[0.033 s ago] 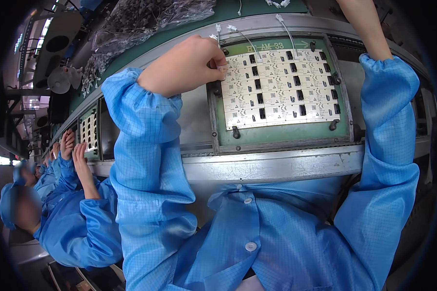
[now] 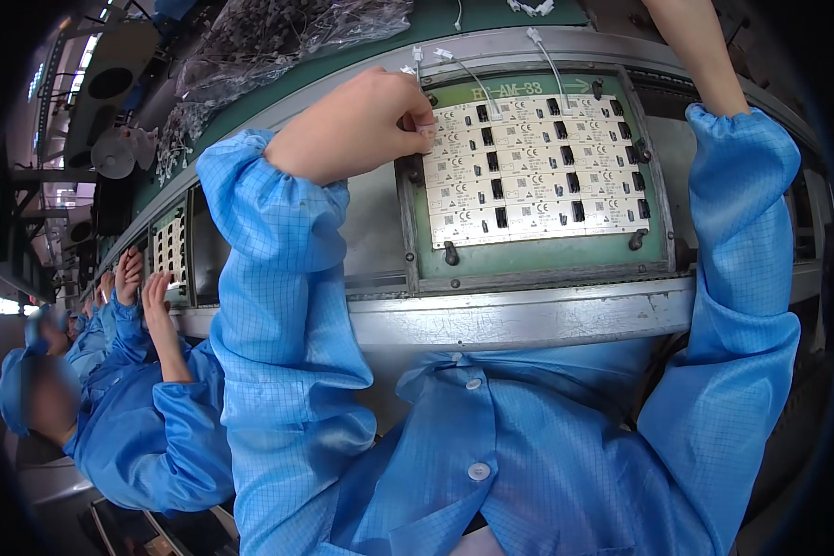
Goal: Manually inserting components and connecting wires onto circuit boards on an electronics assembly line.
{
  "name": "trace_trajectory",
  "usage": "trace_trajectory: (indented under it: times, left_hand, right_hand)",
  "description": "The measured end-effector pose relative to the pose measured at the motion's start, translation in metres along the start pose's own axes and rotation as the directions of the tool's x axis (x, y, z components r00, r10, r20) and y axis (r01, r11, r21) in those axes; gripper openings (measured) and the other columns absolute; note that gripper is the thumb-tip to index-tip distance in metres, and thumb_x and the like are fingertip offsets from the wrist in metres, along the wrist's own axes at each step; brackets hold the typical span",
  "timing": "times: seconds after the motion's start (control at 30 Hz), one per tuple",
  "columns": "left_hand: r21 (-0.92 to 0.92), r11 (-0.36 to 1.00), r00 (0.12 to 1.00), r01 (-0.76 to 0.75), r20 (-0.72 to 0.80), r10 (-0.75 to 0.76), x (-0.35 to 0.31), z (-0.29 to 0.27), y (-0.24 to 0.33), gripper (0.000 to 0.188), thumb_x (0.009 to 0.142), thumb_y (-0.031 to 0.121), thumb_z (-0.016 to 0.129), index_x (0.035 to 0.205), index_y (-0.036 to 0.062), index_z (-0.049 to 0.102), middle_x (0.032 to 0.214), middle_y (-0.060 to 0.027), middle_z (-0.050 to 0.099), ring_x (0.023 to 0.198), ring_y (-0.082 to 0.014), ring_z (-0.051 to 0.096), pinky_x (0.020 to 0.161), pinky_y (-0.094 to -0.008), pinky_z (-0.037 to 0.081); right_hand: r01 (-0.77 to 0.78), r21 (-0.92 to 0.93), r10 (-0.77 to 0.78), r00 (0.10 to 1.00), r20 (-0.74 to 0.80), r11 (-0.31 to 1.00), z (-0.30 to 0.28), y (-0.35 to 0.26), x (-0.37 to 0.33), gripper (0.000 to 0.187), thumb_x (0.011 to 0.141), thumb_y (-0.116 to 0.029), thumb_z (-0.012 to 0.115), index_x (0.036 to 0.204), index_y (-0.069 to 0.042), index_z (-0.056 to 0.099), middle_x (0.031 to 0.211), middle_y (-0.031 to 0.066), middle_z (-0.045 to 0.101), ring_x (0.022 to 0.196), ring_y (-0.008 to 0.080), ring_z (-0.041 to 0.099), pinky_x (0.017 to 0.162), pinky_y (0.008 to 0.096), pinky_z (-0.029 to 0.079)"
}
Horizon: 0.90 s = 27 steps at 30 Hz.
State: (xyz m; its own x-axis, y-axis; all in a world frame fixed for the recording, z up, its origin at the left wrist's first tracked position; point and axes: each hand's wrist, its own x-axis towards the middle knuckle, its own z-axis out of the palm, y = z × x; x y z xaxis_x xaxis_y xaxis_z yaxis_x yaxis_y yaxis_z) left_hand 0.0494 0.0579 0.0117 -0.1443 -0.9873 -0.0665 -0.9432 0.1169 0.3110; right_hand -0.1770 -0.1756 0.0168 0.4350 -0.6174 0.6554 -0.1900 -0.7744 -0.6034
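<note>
The left hand [image 2: 366, 125] has its fingers [image 2: 422, 112] pinched close at the top left corner of the boards [image 2: 534, 178]; what they grip is hidden. Black clips [image 2: 451, 251] seem to keep the boards still inside the frame [image 2: 547, 277]. The right hand is out of view.

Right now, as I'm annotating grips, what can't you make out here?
Head view: the right hand is cut off by the top edge.
Head view: the left hand hides whether its fingers hold anything.
Head view: the white boards carry print too small to read.
</note>
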Motion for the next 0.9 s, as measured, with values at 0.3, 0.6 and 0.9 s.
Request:
trace_trajectory:
  times: [0.3,0.6,0.9]
  left_hand:
    - [0.194,0.98,0.991,0.054,-0.13,-0.029,-0.01,0.01,0.013,0.013,0.084,0.013,0.066,0.087,0.0049,0.076,0.098,-0.0105,0.071,0.098,-0.0322,0.063,0.085,-0.0445,0.051]
    - [0.184,0.963,0.97,0.199,-0.174,-0.167,-0.039,0.013,0.046,0.009,0.081,0.017,0.07,0.083,0.0114,0.078,0.096,-0.0035,0.066,0.103,-0.0286,0.057,0.084,-0.045,0.045]
    - [0.327,0.929,0.981,0.173,0.03,-0.193,-0.012,-0.006,0.036,0.019,0.084,0.03,0.07,0.088,0.0149,0.079,0.101,-0.0057,0.066,0.109,-0.0308,0.054,0.091,-0.0449,0.046]
  right_hand:
    - [-0.013,-0.005,0.013,1.0,0.017,1.0,0.003,-0.004,-0.002,0.008,0.088,-0.008,0.068,0.092,-0.002,0.064,0.079,-0.0013,0.06,0.073,0.0068,0.054,0.066,0.023,0.044]
    - [-0.101,0.274,0.044,0.978,0.206,0.957,-0.003,0.004,-0.014,0.012,0.093,-0.011,0.069,0.101,-0.004,0.065,0.087,-0.0015,0.064,0.08,0.0055,0.058,0.072,0.0208,0.045]
    - [-0.28,0.541,0.003,0.89,0.456,0.793,-0.008,-0.023,-0.043,0.019,0.092,-0.008,0.069,0.111,-0.004,0.069,0.102,0.0017,0.069,0.099,0.0095,0.064,0.09,0.0223,0.048]
